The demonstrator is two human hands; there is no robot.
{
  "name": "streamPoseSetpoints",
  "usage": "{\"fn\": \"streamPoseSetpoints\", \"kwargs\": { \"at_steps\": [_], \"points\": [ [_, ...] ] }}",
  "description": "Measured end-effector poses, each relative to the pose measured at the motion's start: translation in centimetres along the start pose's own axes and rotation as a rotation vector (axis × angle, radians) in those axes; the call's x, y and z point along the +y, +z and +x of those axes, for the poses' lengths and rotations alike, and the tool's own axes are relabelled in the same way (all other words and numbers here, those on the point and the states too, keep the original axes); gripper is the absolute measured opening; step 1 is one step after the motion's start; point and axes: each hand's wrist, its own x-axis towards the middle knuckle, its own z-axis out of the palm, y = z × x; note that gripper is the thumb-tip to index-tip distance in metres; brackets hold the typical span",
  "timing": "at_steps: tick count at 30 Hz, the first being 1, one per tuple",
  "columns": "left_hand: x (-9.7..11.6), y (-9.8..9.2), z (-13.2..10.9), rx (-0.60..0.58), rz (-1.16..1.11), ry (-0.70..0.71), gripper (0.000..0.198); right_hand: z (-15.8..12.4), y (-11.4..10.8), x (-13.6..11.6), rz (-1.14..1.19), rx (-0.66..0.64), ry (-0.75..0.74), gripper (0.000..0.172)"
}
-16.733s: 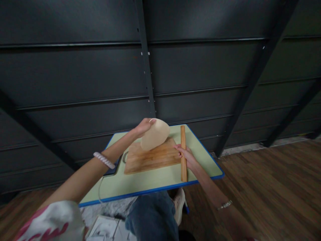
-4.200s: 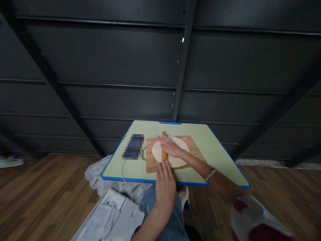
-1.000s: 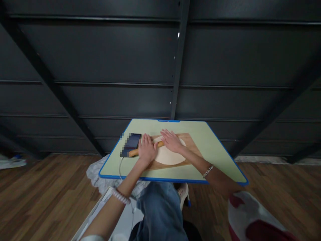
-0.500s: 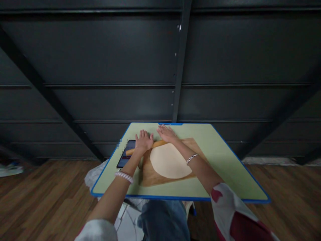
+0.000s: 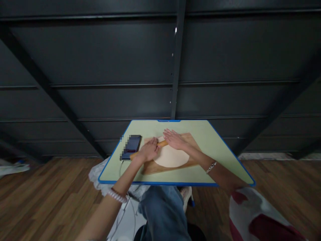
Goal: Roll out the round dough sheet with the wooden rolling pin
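Note:
A pale round sheet of dough [image 5: 172,157] lies flat on a wooden cutting board [image 5: 190,139] on a light green table with a blue rim [image 5: 218,157]. A wooden rolling pin [image 5: 162,144] lies across the far part of the dough, slanting down to the left. My left hand [image 5: 148,151] rests palm down on the pin's left part, fingers stretched out. My right hand [image 5: 174,139] lies flat on the pin's right part, fingers spread over the dough.
A dark phone [image 5: 131,146] lies on the table left of the board, with a white cable [image 5: 120,167] running off the front edge. A dark metal wall stands behind the table. Wooden floor surrounds it. My blue-jeaned knee [image 5: 162,211] is below the table.
Both hands have drawn the rolling pin back toward me, from the dough's far edge onto the dough. The view has also shifted slightly.

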Motion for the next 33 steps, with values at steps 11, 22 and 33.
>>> {"fn": "streamPoseSetpoints", "kwargs": {
  "at_steps": [11,22,33],
  "points": [
    [5.3,0.8,-7.0,0.234,0.115,0.196,0.066,-10.4,-3.2,-2.2,-0.099,0.122,-0.06,0.037],
    [0.4,-0.1,-7.0,0.272,0.157,-0.02,0.034,-14.7,-3.4,-2.4,-0.101,0.121,-0.029,0.047],
    [2.0,0.2,-7.8,0.301,0.173,0.01,0.022,-15.2,-4.7,-2.1,-0.125,0.079,-0.046,0.04]
  ]
}}
